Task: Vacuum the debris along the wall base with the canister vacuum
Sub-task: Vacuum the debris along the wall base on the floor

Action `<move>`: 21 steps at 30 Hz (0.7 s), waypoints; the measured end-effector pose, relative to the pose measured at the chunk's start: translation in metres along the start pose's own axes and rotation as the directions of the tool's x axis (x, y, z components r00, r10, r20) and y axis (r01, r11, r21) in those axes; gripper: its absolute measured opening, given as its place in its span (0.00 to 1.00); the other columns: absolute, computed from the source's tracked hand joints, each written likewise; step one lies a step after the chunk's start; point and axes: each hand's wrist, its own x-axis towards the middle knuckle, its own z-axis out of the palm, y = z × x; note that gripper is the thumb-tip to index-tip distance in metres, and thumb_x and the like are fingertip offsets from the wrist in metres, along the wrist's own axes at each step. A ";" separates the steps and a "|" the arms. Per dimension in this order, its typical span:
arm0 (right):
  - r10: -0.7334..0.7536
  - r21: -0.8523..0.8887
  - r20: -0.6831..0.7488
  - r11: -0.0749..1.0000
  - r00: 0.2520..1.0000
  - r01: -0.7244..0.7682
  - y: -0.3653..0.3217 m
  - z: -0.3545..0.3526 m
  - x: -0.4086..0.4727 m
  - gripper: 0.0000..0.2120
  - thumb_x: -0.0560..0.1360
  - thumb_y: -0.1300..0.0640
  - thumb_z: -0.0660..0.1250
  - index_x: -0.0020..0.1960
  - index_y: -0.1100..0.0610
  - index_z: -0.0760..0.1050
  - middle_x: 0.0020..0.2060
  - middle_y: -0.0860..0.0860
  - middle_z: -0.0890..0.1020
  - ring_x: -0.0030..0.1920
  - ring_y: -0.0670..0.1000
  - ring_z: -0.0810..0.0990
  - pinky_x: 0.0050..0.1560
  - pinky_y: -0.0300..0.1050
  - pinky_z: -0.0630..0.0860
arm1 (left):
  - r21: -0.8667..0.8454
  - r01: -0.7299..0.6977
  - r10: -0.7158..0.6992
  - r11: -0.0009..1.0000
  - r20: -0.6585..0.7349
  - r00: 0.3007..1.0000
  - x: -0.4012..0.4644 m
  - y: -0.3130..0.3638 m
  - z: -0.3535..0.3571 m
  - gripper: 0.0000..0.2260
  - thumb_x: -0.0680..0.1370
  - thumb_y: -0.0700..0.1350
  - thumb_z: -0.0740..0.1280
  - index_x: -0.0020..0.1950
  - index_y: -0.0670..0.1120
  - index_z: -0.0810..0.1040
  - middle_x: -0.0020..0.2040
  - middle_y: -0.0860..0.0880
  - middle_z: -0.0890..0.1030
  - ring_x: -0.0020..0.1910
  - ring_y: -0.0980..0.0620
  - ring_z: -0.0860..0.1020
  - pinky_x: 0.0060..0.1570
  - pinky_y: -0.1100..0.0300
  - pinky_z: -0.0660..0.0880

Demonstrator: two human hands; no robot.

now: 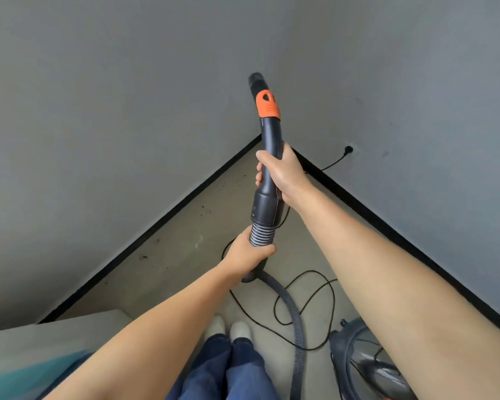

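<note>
My right hand [280,171] grips the middle of the dark vacuum handle tube [267,134], which has an orange collar and points up toward the room corner with its open end raised off the floor. Just below the tube, my left hand [247,252] is closed around the ribbed grey hose [296,321]. The hose curves down past my feet to the canister vacuum [364,362] at the lower right. Dark debris specks [202,209] lie scattered on the floor along the left wall's black baseboard [145,241].
Two grey walls meet in a corner ahead. A black power cord [309,284] loops over the floor and runs to a wall socket [349,149] on the right wall. A grey ledge [55,333] sits at the lower left. My feet stand at the bottom centre.
</note>
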 end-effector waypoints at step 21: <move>0.379 -0.526 0.249 0.825 0.891 -0.204 0.169 0.089 0.092 0.12 0.75 0.61 0.63 0.57 0.59 0.65 0.36 0.55 0.74 0.28 0.51 0.75 0.32 0.44 0.76 | -0.355 0.186 -0.361 0.916 -0.529 0.768 0.056 -0.118 0.010 0.07 0.69 0.42 0.69 0.42 0.46 0.73 0.38 0.50 0.77 0.40 0.50 0.74 0.42 0.57 0.72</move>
